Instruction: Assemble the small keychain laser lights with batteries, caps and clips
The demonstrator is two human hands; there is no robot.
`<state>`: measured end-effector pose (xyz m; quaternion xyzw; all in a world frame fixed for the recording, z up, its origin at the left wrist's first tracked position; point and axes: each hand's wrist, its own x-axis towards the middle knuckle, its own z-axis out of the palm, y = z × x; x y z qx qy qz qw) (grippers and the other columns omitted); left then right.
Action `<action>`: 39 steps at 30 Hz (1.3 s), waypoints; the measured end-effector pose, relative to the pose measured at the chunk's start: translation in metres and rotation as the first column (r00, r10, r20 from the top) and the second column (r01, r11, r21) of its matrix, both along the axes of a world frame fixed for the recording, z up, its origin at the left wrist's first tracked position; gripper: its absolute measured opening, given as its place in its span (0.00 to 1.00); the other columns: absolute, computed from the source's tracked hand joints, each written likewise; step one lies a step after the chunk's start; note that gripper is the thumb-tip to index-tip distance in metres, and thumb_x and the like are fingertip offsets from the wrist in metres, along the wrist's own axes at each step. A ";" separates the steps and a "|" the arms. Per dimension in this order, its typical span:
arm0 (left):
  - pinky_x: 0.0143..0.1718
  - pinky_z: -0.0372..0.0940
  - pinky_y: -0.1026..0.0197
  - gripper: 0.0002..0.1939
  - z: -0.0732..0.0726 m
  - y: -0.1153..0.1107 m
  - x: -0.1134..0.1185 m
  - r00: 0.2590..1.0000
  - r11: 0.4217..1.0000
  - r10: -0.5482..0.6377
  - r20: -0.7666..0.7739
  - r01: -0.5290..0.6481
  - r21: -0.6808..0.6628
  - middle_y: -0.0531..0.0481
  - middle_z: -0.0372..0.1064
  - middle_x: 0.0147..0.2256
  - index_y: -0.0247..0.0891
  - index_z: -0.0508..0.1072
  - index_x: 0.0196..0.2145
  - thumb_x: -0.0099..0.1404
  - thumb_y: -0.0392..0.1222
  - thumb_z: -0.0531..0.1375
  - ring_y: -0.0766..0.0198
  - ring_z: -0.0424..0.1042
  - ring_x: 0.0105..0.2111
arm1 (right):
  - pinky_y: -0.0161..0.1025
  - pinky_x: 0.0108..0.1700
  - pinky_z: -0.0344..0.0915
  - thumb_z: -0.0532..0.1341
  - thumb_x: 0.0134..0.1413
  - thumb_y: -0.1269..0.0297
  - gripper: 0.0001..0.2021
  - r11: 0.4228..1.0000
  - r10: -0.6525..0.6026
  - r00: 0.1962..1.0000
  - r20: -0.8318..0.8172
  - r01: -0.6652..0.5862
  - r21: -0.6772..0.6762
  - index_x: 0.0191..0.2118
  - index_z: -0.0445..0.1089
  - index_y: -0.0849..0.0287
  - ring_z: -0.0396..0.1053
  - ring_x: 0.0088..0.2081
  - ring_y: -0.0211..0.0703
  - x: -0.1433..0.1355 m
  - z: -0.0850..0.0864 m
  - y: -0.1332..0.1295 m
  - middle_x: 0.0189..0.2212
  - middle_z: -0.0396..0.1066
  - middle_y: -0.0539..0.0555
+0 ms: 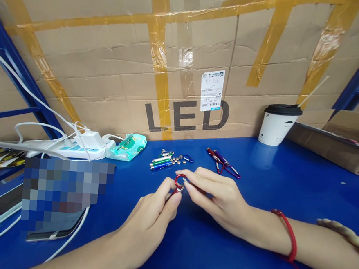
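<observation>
Both hands meet over the blue tabletop (pixel 281 178) on a small red carabiner keychain light (pixel 180 182). My left hand (pixel 154 212) pinches its lower end between thumb and fingers. My right hand (pixel 213 196) grips the body from the right, fingertips at the red ring. Just behind lie several small keychain lights in silver, green and blue (pixel 161 162) with several round button cells (pixel 177 160) beside them. Red and purple keychain lights (pixel 222 161) with clips rest to the right of those.
A white paper cup with a black lid (pixel 277 125) stands at the back right by an open cardboard box (pixel 339 141). A white power strip (pixel 71 145), tissue pack (pixel 128 145) and phones (pixel 54 230) occupy the left. A cardboard wall marked LED (pixel 110 64) closes the back.
</observation>
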<state>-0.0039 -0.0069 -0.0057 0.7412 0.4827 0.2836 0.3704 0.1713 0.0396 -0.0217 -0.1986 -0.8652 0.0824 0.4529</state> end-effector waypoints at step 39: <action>0.53 0.54 0.42 0.19 -0.014 0.037 -0.024 0.884 0.845 0.376 -0.280 -0.203 0.495 0.47 0.56 0.57 0.46 0.64 0.52 0.62 0.43 0.50 0.50 0.56 0.56 | 0.33 0.31 0.63 0.48 0.63 0.63 0.16 0.771 -0.613 0.725 0.315 0.635 0.038 0.38 0.73 0.58 0.72 0.31 0.41 0.059 0.039 0.071 0.30 0.75 0.53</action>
